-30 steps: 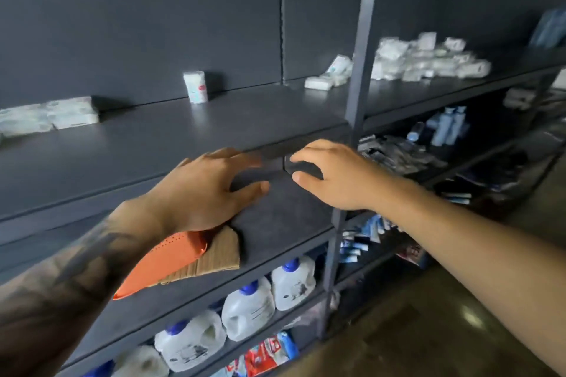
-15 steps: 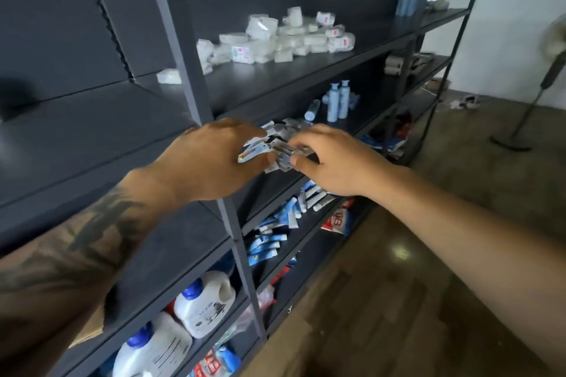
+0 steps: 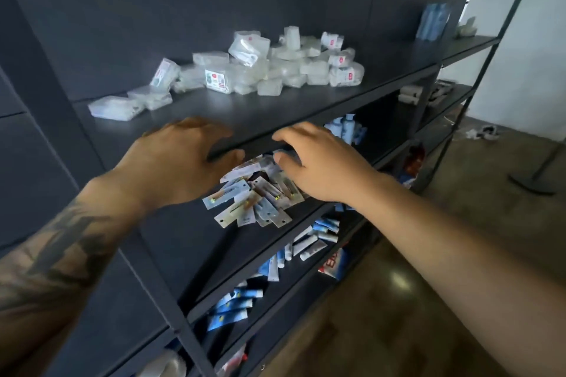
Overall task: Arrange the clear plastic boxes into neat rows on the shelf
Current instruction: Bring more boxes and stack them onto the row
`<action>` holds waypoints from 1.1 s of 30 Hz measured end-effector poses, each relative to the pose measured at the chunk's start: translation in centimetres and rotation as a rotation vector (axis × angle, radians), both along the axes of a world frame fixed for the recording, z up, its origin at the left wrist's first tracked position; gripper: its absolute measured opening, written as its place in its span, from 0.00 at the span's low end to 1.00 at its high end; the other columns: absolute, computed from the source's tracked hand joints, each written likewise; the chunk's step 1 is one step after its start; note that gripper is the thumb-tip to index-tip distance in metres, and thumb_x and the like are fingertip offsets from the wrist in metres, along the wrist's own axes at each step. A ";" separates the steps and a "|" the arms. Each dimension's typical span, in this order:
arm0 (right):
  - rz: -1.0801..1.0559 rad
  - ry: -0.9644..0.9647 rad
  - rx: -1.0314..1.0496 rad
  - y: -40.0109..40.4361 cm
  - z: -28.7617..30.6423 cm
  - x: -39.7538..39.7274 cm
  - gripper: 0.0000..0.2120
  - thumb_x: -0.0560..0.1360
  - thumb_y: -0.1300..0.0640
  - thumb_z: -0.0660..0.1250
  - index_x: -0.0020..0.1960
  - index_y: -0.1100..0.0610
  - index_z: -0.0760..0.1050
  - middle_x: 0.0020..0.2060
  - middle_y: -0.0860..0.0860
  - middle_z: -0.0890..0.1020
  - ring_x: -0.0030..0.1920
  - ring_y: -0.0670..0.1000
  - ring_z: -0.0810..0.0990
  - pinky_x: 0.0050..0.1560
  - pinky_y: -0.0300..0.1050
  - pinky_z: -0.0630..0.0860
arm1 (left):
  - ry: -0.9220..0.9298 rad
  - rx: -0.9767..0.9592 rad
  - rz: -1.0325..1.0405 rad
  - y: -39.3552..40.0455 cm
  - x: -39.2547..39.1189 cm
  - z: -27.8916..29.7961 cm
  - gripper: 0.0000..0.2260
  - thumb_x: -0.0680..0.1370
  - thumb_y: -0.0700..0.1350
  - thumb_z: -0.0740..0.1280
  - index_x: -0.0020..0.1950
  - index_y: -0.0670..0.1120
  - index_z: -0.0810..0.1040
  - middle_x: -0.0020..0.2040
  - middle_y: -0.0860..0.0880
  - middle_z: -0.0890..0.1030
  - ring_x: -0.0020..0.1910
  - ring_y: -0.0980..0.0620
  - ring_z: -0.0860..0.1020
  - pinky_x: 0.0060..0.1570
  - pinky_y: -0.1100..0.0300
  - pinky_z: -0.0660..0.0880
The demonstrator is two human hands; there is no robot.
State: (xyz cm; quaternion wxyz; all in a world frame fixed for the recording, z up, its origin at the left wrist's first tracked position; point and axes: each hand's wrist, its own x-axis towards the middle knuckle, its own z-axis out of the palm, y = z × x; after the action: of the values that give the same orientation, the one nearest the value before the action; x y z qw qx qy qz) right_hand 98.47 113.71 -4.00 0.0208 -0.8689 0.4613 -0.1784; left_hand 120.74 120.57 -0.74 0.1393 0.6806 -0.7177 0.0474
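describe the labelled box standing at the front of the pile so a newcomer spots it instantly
Find the dark shelf above both hands, carrying a heap of clear plastic boxes. At the heap's front left stands the labelled box, its white label with green and red print facing out; neighbours look plain.

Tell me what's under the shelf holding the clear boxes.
Under that shelf lies a loose heap of flat packets, partly covered by the right hand. Small bottles stand farther back; anything deeper is dark.

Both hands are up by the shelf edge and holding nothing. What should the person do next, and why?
Probably reach both hands up and back to the heap of clear plastic boxes. The boxes lie jumbled on the shelf, not in rows, and the left hand and right hand hover empty at its front edge, short of the heap.
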 end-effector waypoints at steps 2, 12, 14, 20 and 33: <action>0.049 -0.025 -0.013 -2.4 -0.1 0.2 0.21 0.84 0.45 0.59 0.74 0.49 0.69 0.69 0.51 0.74 0.68 0.57 0.73 0.63 0.59 0.74 | 0.001 0.004 0.034 -1.9 -0.4 0.1 0.27 0.78 0.69 0.58 0.75 0.61 0.70 0.75 0.56 0.71 0.73 0.49 0.70 0.71 0.48 0.68; 0.401 -0.035 -0.106 -15.4 1.5 6.3 0.20 0.84 0.46 0.59 0.73 0.50 0.70 0.69 0.53 0.74 0.66 0.60 0.74 0.63 0.59 0.73 | 0.006 0.006 0.415 -7.7 0.1 -1.3 0.35 0.70 0.77 0.44 0.69 0.65 0.72 0.69 0.58 0.75 0.69 0.49 0.75 0.67 0.44 0.74; 0.482 -0.006 -0.091 -17.3 1.5 7.5 0.20 0.83 0.46 0.59 0.73 0.50 0.69 0.70 0.53 0.73 0.68 0.60 0.73 0.64 0.61 0.73 | 0.026 0.027 0.528 -8.3 0.2 -1.0 0.35 0.69 0.76 0.46 0.70 0.65 0.72 0.71 0.59 0.74 0.70 0.49 0.74 0.68 0.44 0.72; 0.641 0.082 -0.050 -20.7 2.3 11.7 0.23 0.83 0.43 0.59 0.74 0.52 0.67 0.70 0.56 0.72 0.70 0.61 0.71 0.65 0.61 0.73 | 0.047 0.031 0.755 -10.7 1.0 0.8 0.25 0.79 0.66 0.62 0.74 0.60 0.70 0.76 0.53 0.71 0.73 0.46 0.70 0.69 0.48 0.69; 0.707 0.138 -0.028 -24.5 1.8 22.3 0.27 0.80 0.45 0.60 0.76 0.53 0.62 0.73 0.57 0.68 0.71 0.64 0.70 0.62 0.59 0.72 | 0.140 0.023 0.918 -15.9 8.0 0.1 0.31 0.78 0.59 0.67 0.78 0.54 0.63 0.78 0.47 0.67 0.75 0.41 0.66 0.71 0.40 0.67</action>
State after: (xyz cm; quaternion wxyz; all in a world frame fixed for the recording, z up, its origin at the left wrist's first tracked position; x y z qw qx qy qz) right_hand 120.75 89.20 -2.20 0.0381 -0.9850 0.1298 -0.1073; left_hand 128.73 104.67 -0.64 0.1442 0.9311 -0.3314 0.0502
